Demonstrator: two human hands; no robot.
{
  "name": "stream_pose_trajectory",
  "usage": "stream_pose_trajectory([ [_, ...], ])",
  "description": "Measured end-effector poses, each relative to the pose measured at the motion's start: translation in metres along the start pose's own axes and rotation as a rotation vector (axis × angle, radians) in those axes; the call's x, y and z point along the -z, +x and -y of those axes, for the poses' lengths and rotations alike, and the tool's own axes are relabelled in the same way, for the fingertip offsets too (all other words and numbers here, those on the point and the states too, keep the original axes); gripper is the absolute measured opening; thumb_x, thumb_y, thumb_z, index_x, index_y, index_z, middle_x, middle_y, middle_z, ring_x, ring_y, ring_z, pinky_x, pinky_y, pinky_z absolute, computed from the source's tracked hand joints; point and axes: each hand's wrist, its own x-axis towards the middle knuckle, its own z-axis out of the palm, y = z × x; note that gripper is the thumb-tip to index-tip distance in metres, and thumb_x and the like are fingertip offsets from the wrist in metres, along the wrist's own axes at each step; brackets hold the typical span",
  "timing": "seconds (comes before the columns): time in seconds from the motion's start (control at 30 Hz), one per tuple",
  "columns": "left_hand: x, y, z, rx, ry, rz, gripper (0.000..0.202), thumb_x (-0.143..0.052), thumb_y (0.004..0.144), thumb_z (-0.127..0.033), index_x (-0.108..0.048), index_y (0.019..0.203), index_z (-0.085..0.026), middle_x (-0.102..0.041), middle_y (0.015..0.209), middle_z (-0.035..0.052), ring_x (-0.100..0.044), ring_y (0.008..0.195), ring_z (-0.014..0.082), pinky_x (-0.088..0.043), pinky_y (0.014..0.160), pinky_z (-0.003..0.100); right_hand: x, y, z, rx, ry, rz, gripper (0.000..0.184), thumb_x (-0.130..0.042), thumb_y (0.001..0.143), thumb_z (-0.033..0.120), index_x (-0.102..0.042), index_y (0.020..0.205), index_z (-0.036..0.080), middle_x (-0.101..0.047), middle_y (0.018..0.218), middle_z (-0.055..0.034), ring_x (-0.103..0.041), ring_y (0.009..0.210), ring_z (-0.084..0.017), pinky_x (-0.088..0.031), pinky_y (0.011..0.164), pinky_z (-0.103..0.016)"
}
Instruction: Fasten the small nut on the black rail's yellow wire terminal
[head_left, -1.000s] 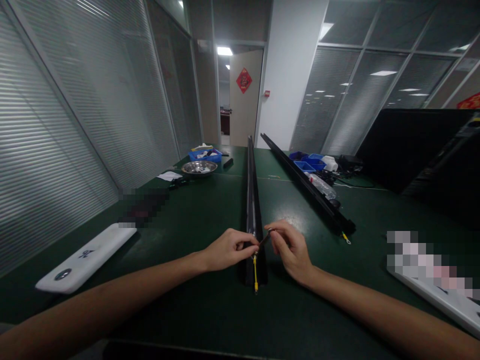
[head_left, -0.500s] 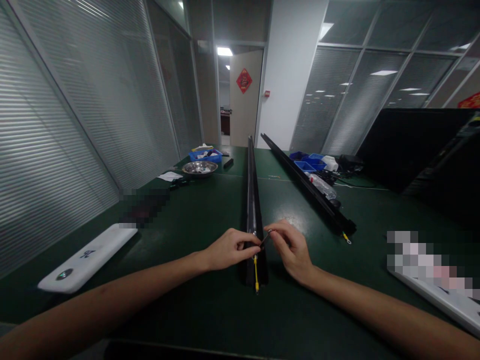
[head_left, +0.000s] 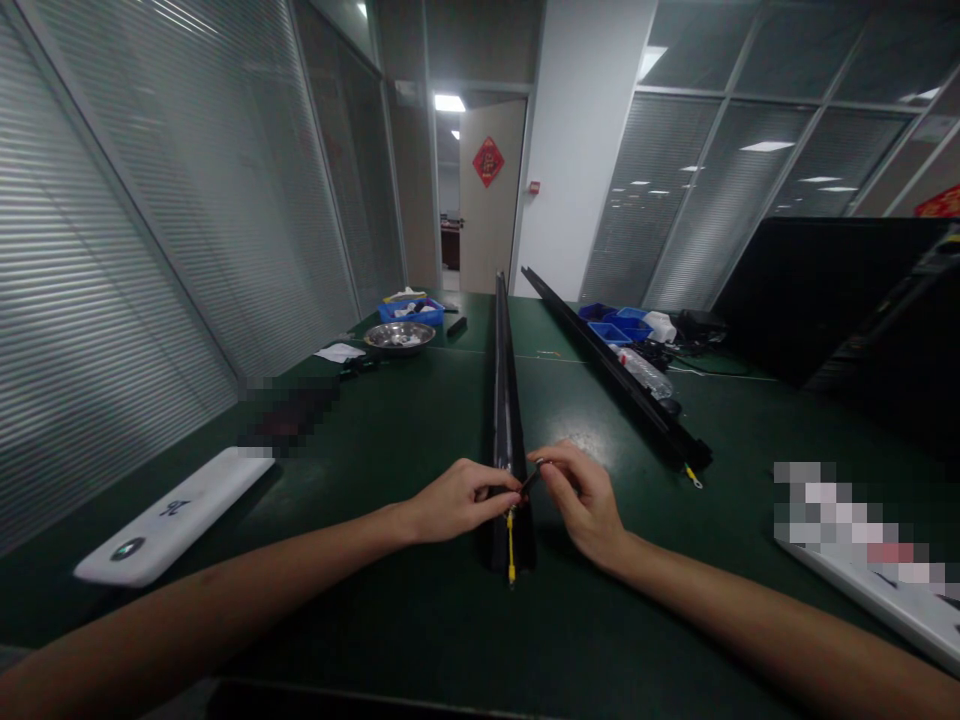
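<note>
A long black channel-shaped rail (head_left: 504,400) runs away from me down the middle of the green table. At its near end, my left hand (head_left: 469,497) is closed in a pinch over the channel; what lies between its fingertips is hidden. My right hand (head_left: 585,500), just right of the rail, pinches one end of a thin metal tool (head_left: 532,476) that looks like a small wrench. The tool slants down to my left fingertips. Below them a yellow wire (head_left: 511,548) with a terminal hangs toward the rail's near end.
A second black rail (head_left: 622,375) with a yellow-wired ring terminal (head_left: 694,478) lies to the right. Blue bins (head_left: 609,333) and a plastic bottle (head_left: 646,372) sit beyond it. Far left are a metal bowl (head_left: 400,338) and blue basket (head_left: 411,313); nearer, a white case (head_left: 176,515).
Both hands stay almost in place, with the tool still between them. The yellow wire's lower end has shifted very slightly left.
</note>
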Motion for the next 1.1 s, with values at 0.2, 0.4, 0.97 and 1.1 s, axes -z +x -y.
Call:
stream_pose_trajectory([
  [0.2, -0.001, 0.0006, 0.0012, 0.011, 0.01, -0.006, 0.029, -0.055, 0.103, -0.036, -0.073, 0.107, -0.014, -0.065, 0.078, 0.0007, -0.049, 0.06, 0.0093, -0.032, 0.055, 0.019, -0.0003, 0.0, -0.0012, 0.008, -0.004, 0.0, 0.018, -0.053, 0.104, 0.025, -0.07, 0.109, 0.021, -0.062, 0.087, -0.0029, -0.058, 0.071, -0.016, -0.047, 0.063, -0.028],
  [0.4, -0.0008, 0.0005, 0.0011, 0.008, 0.02, -0.013, 0.027, -0.058, 0.101, -0.036, -0.073, 0.108, -0.015, -0.061, 0.073, -0.0012, -0.047, 0.059, 0.0088, -0.033, 0.054, 0.019, 0.0011, 0.0007, 0.0012, 0.033, -0.008, 0.008, 0.02, -0.049, 0.105, 0.022, -0.069, 0.108, 0.021, -0.063, 0.087, -0.0033, -0.059, 0.075, -0.017, -0.047, 0.069, -0.03],
  [0.97, -0.0019, -0.0003, 0.0018, 0.001, 0.025, -0.022, 0.027, -0.057, 0.102, -0.036, -0.072, 0.108, -0.014, -0.059, 0.073, -0.0017, -0.045, 0.058, 0.0086, -0.03, 0.054, 0.019, 0.0023, 0.0, -0.0002, 0.029, 0.014, 0.021, 0.02, -0.048, 0.106, 0.022, -0.068, 0.107, 0.022, -0.062, 0.089, -0.0035, -0.059, 0.078, -0.018, -0.046, 0.07, -0.031],
  [1.1, -0.0023, -0.0003, 0.0021, -0.015, 0.025, -0.023, 0.028, -0.054, 0.104, -0.035, -0.072, 0.107, -0.014, -0.063, 0.077, -0.0002, -0.048, 0.06, 0.009, -0.032, 0.056, 0.02, 0.0013, -0.0009, 0.0009, 0.033, 0.023, 0.012, 0.019, -0.049, 0.105, 0.023, -0.068, 0.109, 0.022, -0.061, 0.089, -0.0034, -0.058, 0.076, -0.017, -0.046, 0.068, -0.03],
])
